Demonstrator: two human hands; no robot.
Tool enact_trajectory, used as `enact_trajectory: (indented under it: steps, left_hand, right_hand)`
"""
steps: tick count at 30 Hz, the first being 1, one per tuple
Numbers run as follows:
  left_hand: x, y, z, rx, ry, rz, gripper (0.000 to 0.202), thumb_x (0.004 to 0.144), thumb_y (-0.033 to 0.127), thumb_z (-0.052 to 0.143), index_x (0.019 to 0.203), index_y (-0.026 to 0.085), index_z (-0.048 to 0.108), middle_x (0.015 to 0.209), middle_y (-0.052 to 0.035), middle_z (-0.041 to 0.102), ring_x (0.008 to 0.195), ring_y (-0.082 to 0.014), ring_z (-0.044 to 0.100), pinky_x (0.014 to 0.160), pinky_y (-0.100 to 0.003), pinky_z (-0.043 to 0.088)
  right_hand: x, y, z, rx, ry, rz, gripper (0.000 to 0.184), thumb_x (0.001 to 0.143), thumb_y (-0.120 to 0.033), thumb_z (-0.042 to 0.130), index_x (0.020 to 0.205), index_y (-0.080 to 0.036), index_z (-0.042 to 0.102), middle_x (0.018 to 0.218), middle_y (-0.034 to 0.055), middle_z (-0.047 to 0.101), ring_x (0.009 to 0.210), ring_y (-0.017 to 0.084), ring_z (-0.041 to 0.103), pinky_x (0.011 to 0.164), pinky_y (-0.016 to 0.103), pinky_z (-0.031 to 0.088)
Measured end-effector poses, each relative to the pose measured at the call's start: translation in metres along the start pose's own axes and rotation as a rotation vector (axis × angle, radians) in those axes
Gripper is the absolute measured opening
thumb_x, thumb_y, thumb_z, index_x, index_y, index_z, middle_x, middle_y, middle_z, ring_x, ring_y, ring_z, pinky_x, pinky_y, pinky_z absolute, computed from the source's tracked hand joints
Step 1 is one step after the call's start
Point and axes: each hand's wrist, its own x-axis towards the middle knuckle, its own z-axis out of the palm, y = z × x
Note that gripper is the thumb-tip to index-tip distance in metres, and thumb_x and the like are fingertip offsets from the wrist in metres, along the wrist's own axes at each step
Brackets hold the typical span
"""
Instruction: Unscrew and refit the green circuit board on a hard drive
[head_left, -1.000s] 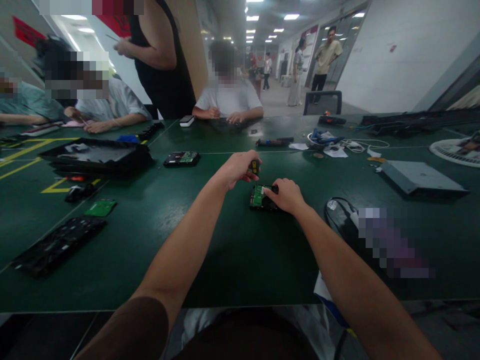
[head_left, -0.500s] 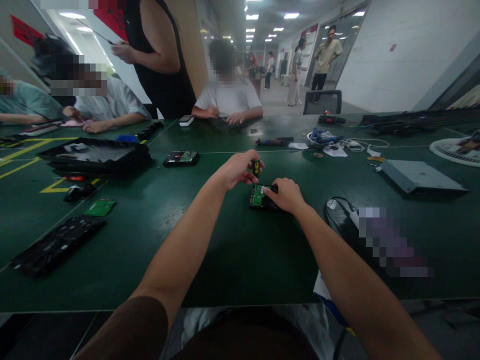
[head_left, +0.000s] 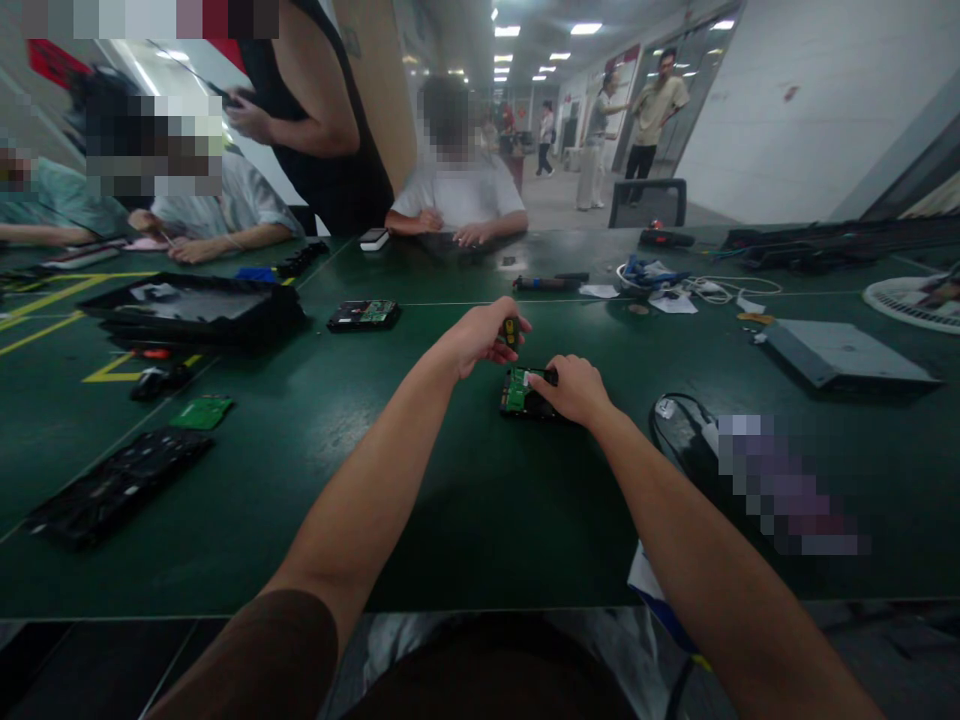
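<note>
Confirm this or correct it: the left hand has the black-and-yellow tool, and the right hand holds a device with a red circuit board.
One error: the circuit board is green, not red, as the head view shows. The left hand does have the black-and-yellow tool, and the right hand holds the device.

A black tray (head_left: 199,330) lies left, a grey box (head_left: 844,352) right, a chair (head_left: 647,205) farther back

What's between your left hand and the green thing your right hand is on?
A yellow-and-black tool handle, held in the left hand above the green-boarded drive. The head view shows it; its tip is too small to see.
</note>
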Motion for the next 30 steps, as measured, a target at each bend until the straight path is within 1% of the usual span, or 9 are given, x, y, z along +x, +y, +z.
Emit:
enact_trajectory:
  steps: [3,6,8,13,19,22,24,27,30]
  left_hand:
    - [-0.0002,0.0006,0.0028,-0.024,0.016,0.0,0.028,0.09,0.042,0.053,0.094,0.016,0.064,0.094,-0.0124,0.074,0.062,-0.0167,0.065,0.056,-0.028,0.049]
    - [0.0005,-0.0005,0.0029,-0.09,-0.04,-0.029,0.026,0.09,0.042,0.053,0.091,0.017,0.061,0.096,-0.0137,0.075,0.059,-0.0159,0.063,0.055,-0.029,0.049]
    - [0.0014,-0.0017,0.0014,-0.118,-0.072,-0.032,0.027,0.089,0.042,0.053,0.09,0.017,0.063,0.098,-0.0135,0.074,0.058,-0.015,0.062,0.053,-0.029,0.048]
    - [0.0018,-0.0026,-0.0005,-0.075,-0.056,-0.023,0.03,0.087,0.041,0.052,0.091,0.016,0.069,0.096,-0.0112,0.071,0.057,-0.0138,0.061,0.051,-0.027,0.046]
    - [-0.0023,-0.0011,0.0008,-0.135,-0.143,-0.068,0.029,0.087,0.041,0.055,0.099,0.017,0.065,0.097,-0.0123,0.074,0.064,-0.0181,0.068,0.057,-0.029,0.052]
    - [-0.0018,-0.0019,-0.0009,-0.137,-0.106,-0.058,0.027,0.088,0.042,0.056,0.093,0.016,0.065,0.099,-0.0133,0.074,0.069,-0.0197,0.071,0.059,-0.029,0.053]
    - [-0.0007,-0.0022,-0.0021,-0.104,-0.071,-0.041,0.029,0.088,0.042,0.056,0.092,0.016,0.068,0.099,-0.0134,0.073,0.067,-0.0181,0.07,0.057,-0.028,0.051]
    - [0.0,-0.0012,-0.0021,-0.056,-0.048,-0.021,0.031,0.088,0.042,0.057,0.094,0.015,0.071,0.098,-0.0131,0.072,0.064,-0.0167,0.068,0.055,-0.028,0.049]
    - [-0.0011,0.0006,0.0004,-0.044,-0.021,-0.021,0.03,0.089,0.042,0.059,0.099,0.016,0.07,0.097,-0.0126,0.073,0.066,-0.0186,0.07,0.056,-0.029,0.051]
  right_hand:
    - [0.0003,0.0003,-0.0001,0.005,-0.006,-0.002,0.053,0.098,-0.068,0.048,0.108,-0.02,0.07,0.116,0.0152,0.071,0.104,0.031,0.063,0.087,0.041,0.047]
    - [0.0005,0.0008,0.0005,0.004,-0.003,0.002,0.053,0.098,-0.068,0.049,0.109,-0.02,0.07,0.115,0.0152,0.071,0.105,0.031,0.063,0.087,0.041,0.047]
    - [0.0006,0.0014,0.0011,0.002,0.002,0.0,0.053,0.098,-0.068,0.048,0.108,-0.02,0.07,0.115,0.0149,0.071,0.105,0.031,0.063,0.087,0.041,0.047]
    - [0.0008,0.0023,0.0021,0.006,-0.01,-0.004,0.054,0.098,-0.069,0.048,0.11,-0.02,0.07,0.116,0.0151,0.071,0.104,0.03,0.063,0.087,0.041,0.047]
    - [0.0005,0.0022,0.0022,0.005,-0.002,-0.009,0.055,0.098,-0.069,0.048,0.113,-0.02,0.07,0.115,0.0146,0.071,0.105,0.031,0.063,0.087,0.041,0.047]
    - [0.0002,0.0021,0.0024,-0.001,-0.002,-0.008,0.055,0.098,-0.069,0.048,0.111,-0.02,0.07,0.114,0.015,0.071,0.104,0.031,0.063,0.086,0.041,0.047]
    - [0.0001,0.0023,0.0026,-0.005,0.001,-0.006,0.055,0.099,-0.069,0.047,0.109,-0.02,0.07,0.114,0.0153,0.071,0.103,0.031,0.063,0.085,0.041,0.047]
    - [0.0004,0.0028,0.0028,-0.008,0.003,-0.007,0.055,0.099,-0.068,0.046,0.109,-0.02,0.07,0.114,0.015,0.071,0.102,0.03,0.063,0.085,0.041,0.047]
    - [0.001,0.003,0.0029,-0.003,-0.007,-0.01,0.055,0.099,-0.069,0.046,0.11,-0.02,0.07,0.115,0.015,0.071,0.103,0.03,0.063,0.086,0.041,0.047]
